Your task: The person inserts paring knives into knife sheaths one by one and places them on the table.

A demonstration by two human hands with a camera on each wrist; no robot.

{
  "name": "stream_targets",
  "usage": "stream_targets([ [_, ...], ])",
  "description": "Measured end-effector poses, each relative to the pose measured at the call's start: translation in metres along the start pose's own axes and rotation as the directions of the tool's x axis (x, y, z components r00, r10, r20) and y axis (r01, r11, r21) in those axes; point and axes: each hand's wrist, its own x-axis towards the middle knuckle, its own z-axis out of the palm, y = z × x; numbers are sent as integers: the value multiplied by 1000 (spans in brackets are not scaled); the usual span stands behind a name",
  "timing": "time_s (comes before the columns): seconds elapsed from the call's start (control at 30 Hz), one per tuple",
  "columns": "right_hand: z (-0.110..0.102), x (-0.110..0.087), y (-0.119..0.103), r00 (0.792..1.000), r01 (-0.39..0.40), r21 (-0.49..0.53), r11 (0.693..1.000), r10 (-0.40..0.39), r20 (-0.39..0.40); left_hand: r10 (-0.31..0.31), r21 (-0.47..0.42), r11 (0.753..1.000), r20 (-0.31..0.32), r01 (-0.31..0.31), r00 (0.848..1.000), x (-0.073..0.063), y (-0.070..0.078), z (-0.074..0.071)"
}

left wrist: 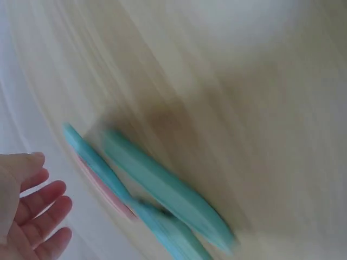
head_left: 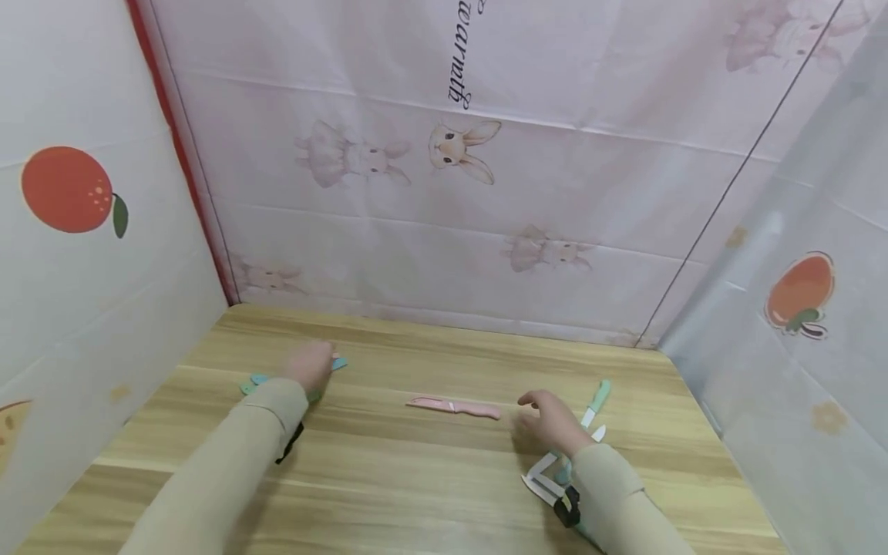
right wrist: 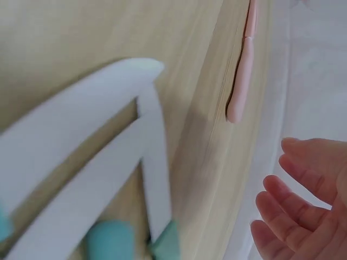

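A pink knife (head_left: pixel 475 409) in a pink sheath (head_left: pixel 428 402) lies across the middle of the table. My right hand (head_left: pixel 555 422), fingers loosely bent and holding nothing, hovers just right of its handle (right wrist: pixel 241 81). Below that hand lie several bare knives with white blades (right wrist: pixel 70 97) and green or blue handles (head_left: pixel 598 397). My left hand (head_left: pixel 310 364) is above the left part of the table, its fingers relaxed and apart in the left wrist view. Under and beside it are slim green (left wrist: pixel 168 187), blue (left wrist: pixel 95 160) and pink (left wrist: pixel 105 189) pieces, blurred, that look like knife sheaths.
The wooden table (head_left: pixel 388 478) ends at a printed cloth wall (head_left: pixel 416 262) at the back. More cloth walls stand at the left (head_left: pixel 69 308) and right (head_left: pixel 791 385). Dark straps sit on both wrists, partly hiding the blades on the right.
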Motion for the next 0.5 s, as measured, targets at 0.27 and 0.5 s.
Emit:
stream_targets([
  [0.27,-14,-37,16,999,-35,37,999,36,-32,-3,100,995,-43,8,999,-1,-40,18],
  [0.5,-31,-62,38,998,-68,43,997,68,-9,-64,109,992,-8,64,998,2,-48,18],
])
